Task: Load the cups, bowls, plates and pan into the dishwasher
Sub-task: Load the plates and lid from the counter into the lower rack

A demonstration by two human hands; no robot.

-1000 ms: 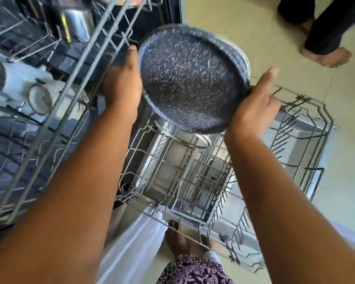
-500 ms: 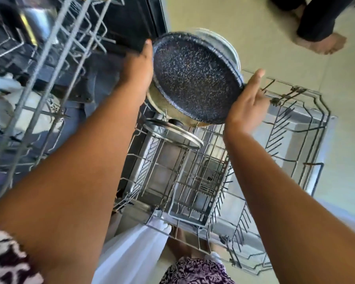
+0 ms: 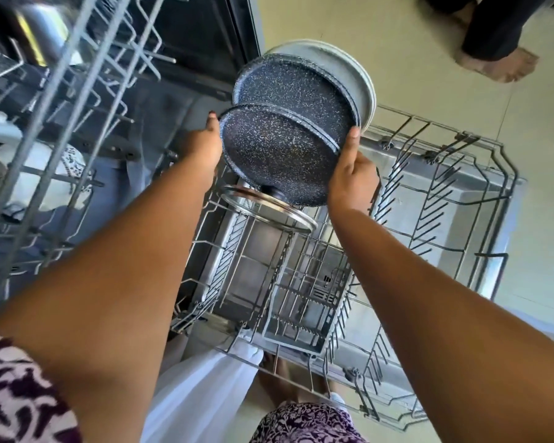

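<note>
Over the lower rack (image 3: 445,199) and tiled floor (image 3: 397,43), both hands (image 3: 202,145) (image 3: 349,180) grip speckled plates (image 3: 279,148).

There is only one view, from a camera worn on the person's head, so no part of the scene is shared between views. It looks steeply down and forward along both outstretched forearms, close enough that they fill the lower frame. The left hand (image 3: 205,145) and right hand (image 3: 352,180) sit just above the middle. Below and beyond the fingers lies the pulled-out lower rack (image 3: 445,199); left of the left fingers the upper rack (image 3: 61,91) crowds in, very near the lens. The wide angle bends the edges, and floor (image 3: 413,59) shows past the fingertips.
</note>
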